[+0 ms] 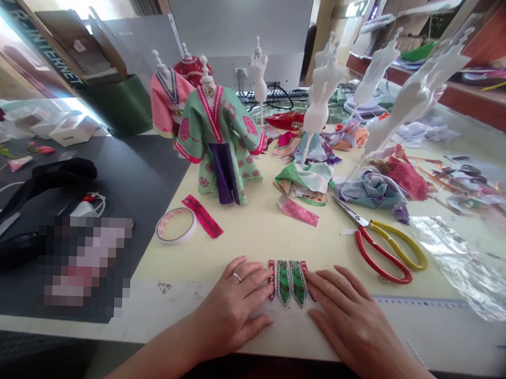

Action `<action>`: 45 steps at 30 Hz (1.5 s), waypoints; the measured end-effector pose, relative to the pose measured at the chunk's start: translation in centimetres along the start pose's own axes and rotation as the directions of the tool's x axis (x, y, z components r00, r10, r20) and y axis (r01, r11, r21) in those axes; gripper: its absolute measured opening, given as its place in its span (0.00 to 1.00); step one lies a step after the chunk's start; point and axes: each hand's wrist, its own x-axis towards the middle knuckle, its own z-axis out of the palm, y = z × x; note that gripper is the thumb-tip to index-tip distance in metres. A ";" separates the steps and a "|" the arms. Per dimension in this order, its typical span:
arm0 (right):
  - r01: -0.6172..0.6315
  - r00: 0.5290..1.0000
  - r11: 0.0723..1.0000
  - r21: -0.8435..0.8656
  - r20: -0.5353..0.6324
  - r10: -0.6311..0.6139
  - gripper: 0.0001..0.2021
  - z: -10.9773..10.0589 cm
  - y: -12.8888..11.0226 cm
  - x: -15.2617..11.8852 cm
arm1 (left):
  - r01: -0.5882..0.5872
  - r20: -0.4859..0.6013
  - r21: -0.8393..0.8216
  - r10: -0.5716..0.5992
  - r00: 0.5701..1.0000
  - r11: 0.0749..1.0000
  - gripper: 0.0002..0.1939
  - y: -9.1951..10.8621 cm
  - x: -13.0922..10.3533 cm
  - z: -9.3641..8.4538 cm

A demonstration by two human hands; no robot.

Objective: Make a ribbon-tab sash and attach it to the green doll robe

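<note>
Two green strips with pointed ends and pale beaded edging, the left strip (283,283) and the right strip (298,283), lie side by side near the table's front edge. A narrow red beaded strip (271,279) flanks them on the left, and another red strip (304,267) on the right. My left hand (243,302) lies flat, fingers stretched out, fingertips touching the left red strip. On the other side my right hand (348,311) rests flat with its fingertips at the right red strip, partly covering it. Both thumbs are spread away from the fingers.
Red-and-yellow-handled scissors (383,249) lie beyond my right hand. A tape roll (176,225) and pink fabric strips (202,215) are at the left. A mini dress form in a green robe (219,138) stands behind, near bare white forms (321,92) and fabric scraps (371,188).
</note>
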 end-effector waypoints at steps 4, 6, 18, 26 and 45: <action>0.006 1.000 1.000 0.003 -0.001 -0.006 0.16 0.0 0.0 0.0 | 0.004 0.014 -0.001 -0.004 1.000 1.000 0.19 0.0 0.0 0.1; 0.003 1.000 1.000 0.007 0.000 -0.003 0.16 0.1 0.0 0.0 | 0.005 0.015 -0.006 -0.005 1.000 1.000 0.19 0.0 0.0 0.1; -0.025 0.999 1.000 0.012 0.020 0.025 0.17 0.1 0.0 0.0 | -0.004 -0.006 0.007 0.004 1.000 1.000 0.19 0.0 0.1 0.2; -0.040 0.999 0.999 0.018 0.031 0.040 0.17 -0.1 -0.1 0.1 | 0.004 -0.006 0.009 -0.004 1.000 1.000 0.18 0.0 0.0 0.1; -0.097 0.982 0.993 0.063 -0.156 0.106 0.16 -0.1 0.4 -0.7 | -0.002 -0.094 -0.019 0.001 0.996 1.000 0.17 0.0 -0.2 0.0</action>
